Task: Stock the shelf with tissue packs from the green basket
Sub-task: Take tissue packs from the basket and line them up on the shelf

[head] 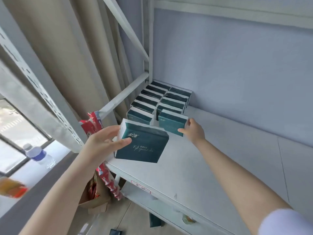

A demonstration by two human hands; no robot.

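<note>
- Teal-wrapped tissue packs (159,99) stand in 2 rows at the back left corner of the white shelf board (211,158), packed edge to edge against the blue-grey wall (237,65).
- Left row holds about 6 packs, running from the corner upright toward the front edge; the right row is shorter.
- Right hand (193,131) is clamped on the front pack of the right row (171,122), thumb on its near edge and fingers on its right side; that pack is tilted and touches the one behind it.
- Left hand (103,143) grips another tissue pack (144,145) by its left end, thumb across the dark face, fingers behind. This pack is held in the air over the shelf's front left corner, clear of the board.
- White metal frame (128,97) borders the shelf on the left, with a beige curtain (76,56) behind it.
- Red snack wrappers (91,122) hang beside the front left upright.
- On the windowsill at far left lies a blurred water bottle (37,155).
- Green basket is not in view.
</note>
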